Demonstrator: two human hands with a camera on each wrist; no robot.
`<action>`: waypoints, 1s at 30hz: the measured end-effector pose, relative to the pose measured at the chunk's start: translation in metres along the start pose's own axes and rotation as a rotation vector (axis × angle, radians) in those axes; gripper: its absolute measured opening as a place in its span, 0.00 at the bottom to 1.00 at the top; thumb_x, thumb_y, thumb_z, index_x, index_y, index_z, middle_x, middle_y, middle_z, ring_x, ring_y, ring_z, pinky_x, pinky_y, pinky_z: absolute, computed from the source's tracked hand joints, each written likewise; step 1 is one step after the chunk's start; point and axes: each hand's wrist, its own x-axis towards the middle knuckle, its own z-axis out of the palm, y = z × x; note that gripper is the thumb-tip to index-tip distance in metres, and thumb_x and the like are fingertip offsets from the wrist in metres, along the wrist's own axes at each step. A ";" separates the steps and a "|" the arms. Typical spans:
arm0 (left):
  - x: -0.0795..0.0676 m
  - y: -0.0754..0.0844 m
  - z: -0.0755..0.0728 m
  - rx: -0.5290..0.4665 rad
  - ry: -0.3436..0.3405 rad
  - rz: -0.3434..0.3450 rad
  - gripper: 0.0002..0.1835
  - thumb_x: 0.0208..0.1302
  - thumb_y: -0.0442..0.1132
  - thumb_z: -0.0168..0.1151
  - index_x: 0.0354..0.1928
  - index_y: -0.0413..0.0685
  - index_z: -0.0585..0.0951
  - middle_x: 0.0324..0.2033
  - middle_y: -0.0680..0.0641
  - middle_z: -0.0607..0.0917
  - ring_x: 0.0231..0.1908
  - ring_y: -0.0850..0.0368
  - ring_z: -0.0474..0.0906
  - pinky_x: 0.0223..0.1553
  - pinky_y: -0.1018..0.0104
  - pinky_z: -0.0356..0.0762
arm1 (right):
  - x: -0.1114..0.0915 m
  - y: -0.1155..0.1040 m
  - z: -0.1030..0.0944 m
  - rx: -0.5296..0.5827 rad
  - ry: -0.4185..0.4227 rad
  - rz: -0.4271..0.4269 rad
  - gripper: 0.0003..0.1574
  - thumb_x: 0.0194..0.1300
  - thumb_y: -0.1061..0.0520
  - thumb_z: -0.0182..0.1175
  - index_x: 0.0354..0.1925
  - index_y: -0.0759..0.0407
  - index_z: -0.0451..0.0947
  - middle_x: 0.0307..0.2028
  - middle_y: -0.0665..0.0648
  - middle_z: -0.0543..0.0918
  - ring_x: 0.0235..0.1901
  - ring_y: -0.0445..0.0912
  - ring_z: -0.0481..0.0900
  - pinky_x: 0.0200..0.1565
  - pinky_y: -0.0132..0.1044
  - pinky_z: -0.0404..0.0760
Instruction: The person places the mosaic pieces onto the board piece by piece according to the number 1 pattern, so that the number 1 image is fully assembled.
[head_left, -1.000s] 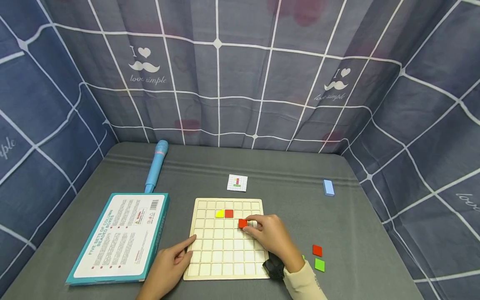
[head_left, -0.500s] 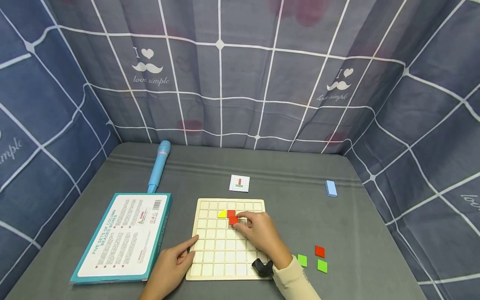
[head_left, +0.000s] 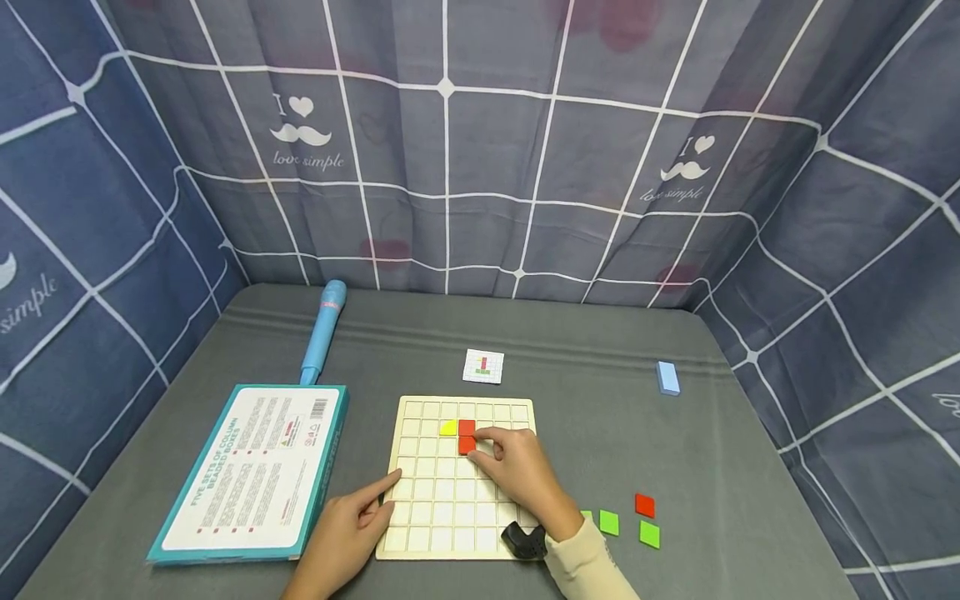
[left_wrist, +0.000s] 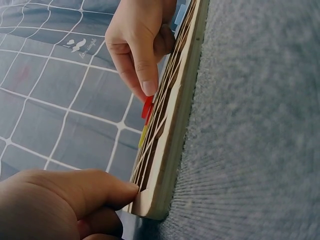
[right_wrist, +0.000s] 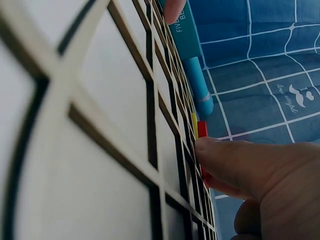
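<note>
A pale wooden grid board (head_left: 425, 515) lies on the grey cloth in front of me. In its upper part sit a yellow piece (head_left: 447, 428) and a red square tile (head_left: 467, 427), side by side. Directly below that tile, my right hand (head_left: 517, 468) holds a second red tile (head_left: 466, 446) between thumb and fingers at its right edge; the right wrist view shows the thumb on the red. My left hand (head_left: 347, 527) rests at the board's left edge, index finger stretched out and touching the rim, thumb beside it.
Right of the board lie a loose red tile (head_left: 644, 505) and green tiles (head_left: 649, 534), one partly behind the sleeve. A pattern card (head_left: 483, 367) and blue block (head_left: 667, 378) lie farther back. At left are a teal box (head_left: 255, 467) and blue microphone-shaped object (head_left: 324, 329).
My right hand has carried the red tile left across the board and down to the spot just below the other red tile. The left hand has kept its place at the rim.
</note>
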 end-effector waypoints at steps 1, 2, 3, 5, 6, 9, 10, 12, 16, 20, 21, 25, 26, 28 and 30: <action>0.000 0.000 0.000 0.003 0.002 0.002 0.20 0.65 0.32 0.69 0.59 0.52 0.86 0.12 0.64 0.61 0.15 0.72 0.51 0.20 0.75 0.55 | 0.000 0.000 0.000 -0.005 0.006 -0.007 0.14 0.60 0.53 0.76 0.44 0.54 0.90 0.14 0.35 0.56 0.16 0.29 0.50 0.21 0.26 0.54; 0.001 0.000 0.000 0.006 0.005 0.004 0.20 0.65 0.32 0.69 0.59 0.52 0.86 0.13 0.64 0.61 0.15 0.72 0.51 0.20 0.75 0.55 | 0.000 0.000 0.000 -0.011 0.012 -0.014 0.14 0.59 0.53 0.76 0.44 0.54 0.90 0.14 0.35 0.56 0.16 0.29 0.50 0.21 0.26 0.54; 0.001 0.000 0.000 0.008 0.008 0.006 0.21 0.64 0.32 0.69 0.59 0.52 0.86 0.13 0.64 0.61 0.15 0.72 0.51 0.20 0.75 0.55 | 0.000 0.001 0.001 -0.015 0.017 -0.020 0.15 0.59 0.53 0.76 0.44 0.54 0.90 0.14 0.34 0.56 0.16 0.28 0.50 0.21 0.25 0.54; 0.001 0.000 0.000 0.010 0.011 0.006 0.21 0.64 0.32 0.69 0.59 0.53 0.86 0.13 0.64 0.61 0.15 0.72 0.51 0.20 0.75 0.55 | 0.000 0.001 0.001 -0.017 0.023 -0.030 0.15 0.59 0.53 0.76 0.44 0.55 0.90 0.14 0.34 0.56 0.16 0.27 0.50 0.21 0.25 0.54; 0.002 0.000 0.000 0.010 0.012 0.006 0.21 0.64 0.32 0.70 0.59 0.53 0.86 0.13 0.64 0.61 0.15 0.72 0.51 0.20 0.75 0.55 | 0.000 0.001 0.002 -0.018 0.024 -0.032 0.15 0.59 0.53 0.76 0.44 0.55 0.90 0.13 0.34 0.56 0.16 0.27 0.50 0.21 0.24 0.54; 0.002 0.000 0.000 0.010 0.010 0.006 0.21 0.64 0.32 0.70 0.59 0.53 0.86 0.13 0.65 0.62 0.15 0.72 0.52 0.20 0.75 0.55 | 0.001 0.002 0.002 -0.023 0.029 -0.034 0.15 0.58 0.53 0.77 0.44 0.55 0.90 0.13 0.34 0.56 0.16 0.26 0.48 0.20 0.24 0.53; 0.002 0.000 0.000 0.010 0.011 0.007 0.21 0.64 0.32 0.70 0.59 0.53 0.86 0.13 0.65 0.62 0.15 0.72 0.52 0.20 0.75 0.55 | 0.001 0.003 0.003 -0.023 0.032 -0.036 0.15 0.58 0.53 0.77 0.44 0.54 0.90 0.13 0.34 0.56 0.16 0.26 0.48 0.20 0.24 0.53; 0.002 0.000 0.000 0.016 0.014 0.012 0.21 0.64 0.32 0.70 0.59 0.53 0.86 0.13 0.65 0.62 0.15 0.72 0.52 0.20 0.75 0.55 | 0.001 0.002 0.003 -0.026 0.038 -0.041 0.15 0.57 0.53 0.77 0.44 0.54 0.90 0.13 0.34 0.55 0.16 0.26 0.48 0.21 0.24 0.53; 0.003 -0.001 -0.001 0.020 0.024 0.026 0.20 0.64 0.32 0.70 0.58 0.52 0.86 0.13 0.65 0.61 0.16 0.73 0.53 0.20 0.75 0.55 | 0.002 0.001 0.002 -0.015 0.043 -0.044 0.15 0.58 0.53 0.77 0.44 0.55 0.90 0.13 0.33 0.55 0.16 0.26 0.48 0.21 0.24 0.53; 0.002 -0.001 -0.002 0.016 0.020 0.018 0.20 0.64 0.32 0.70 0.58 0.52 0.86 0.13 0.65 0.62 0.16 0.72 0.53 0.20 0.75 0.55 | 0.002 0.000 0.003 -0.007 0.038 -0.042 0.14 0.58 0.54 0.77 0.44 0.55 0.90 0.13 0.33 0.54 0.17 0.26 0.46 0.21 0.24 0.52; 0.002 0.000 -0.002 0.014 0.017 0.012 0.20 0.64 0.32 0.70 0.58 0.52 0.86 0.13 0.65 0.62 0.16 0.72 0.53 0.20 0.75 0.55 | 0.002 0.000 0.003 -0.008 0.037 -0.042 0.14 0.58 0.54 0.77 0.44 0.54 0.90 0.13 0.33 0.53 0.17 0.26 0.46 0.21 0.24 0.52; 0.001 0.001 -0.002 0.009 0.000 -0.016 0.21 0.65 0.33 0.70 0.59 0.54 0.86 0.13 0.64 0.62 0.15 0.71 0.53 0.21 0.75 0.56 | 0.001 0.001 0.003 -0.012 0.040 -0.040 0.14 0.58 0.54 0.77 0.44 0.53 0.90 0.13 0.34 0.53 0.17 0.27 0.46 0.21 0.25 0.52; 0.001 0.001 -0.002 0.008 -0.002 -0.019 0.21 0.65 0.33 0.69 0.59 0.55 0.86 0.13 0.64 0.62 0.15 0.71 0.52 0.21 0.75 0.56 | 0.000 0.002 0.003 -0.009 0.039 -0.040 0.14 0.57 0.54 0.77 0.44 0.53 0.90 0.13 0.34 0.53 0.17 0.28 0.46 0.21 0.25 0.52; 0.001 0.002 -0.001 0.008 -0.004 -0.023 0.21 0.65 0.33 0.69 0.59 0.55 0.86 0.13 0.64 0.62 0.15 0.71 0.52 0.21 0.75 0.56 | -0.001 0.002 0.003 -0.005 0.037 -0.038 0.14 0.58 0.54 0.77 0.43 0.53 0.90 0.14 0.34 0.53 0.17 0.28 0.46 0.21 0.26 0.52; 0.000 0.002 0.000 0.003 -0.002 -0.020 0.21 0.65 0.33 0.70 0.59 0.54 0.86 0.13 0.63 0.62 0.15 0.71 0.52 0.21 0.75 0.56 | -0.003 0.004 0.003 -0.002 0.031 -0.039 0.12 0.59 0.55 0.76 0.43 0.52 0.90 0.14 0.34 0.53 0.17 0.28 0.46 0.21 0.26 0.52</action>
